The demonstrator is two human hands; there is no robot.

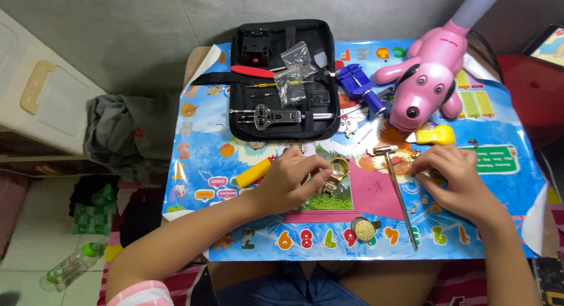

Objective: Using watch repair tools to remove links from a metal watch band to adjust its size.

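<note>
My left hand point(292, 180) rests on the colourful table cover, its fingertips pinching a gold watch point(335, 177) by its band. A yellow-handled tool with a red tip point(254, 172) lies just left of that hand. My right hand point(453, 178) is curled with its fingers pressed together over small parts on the cover; what it holds is hidden. Between the hands lies a small hammer point(398, 188) with a long thin handle on a pink sheet point(373, 191). A round watch case back point(363, 229) lies near the front edge.
An open black tool case point(285, 77) with a red tool, metal tools and small plastic bags lies at the back. A blue tool point(359, 86), a pink dog-shaped lamp point(426, 77) and a yellow tool point(437, 135) are at the back right. A plastic bottle point(73, 265) lies on the floor at left.
</note>
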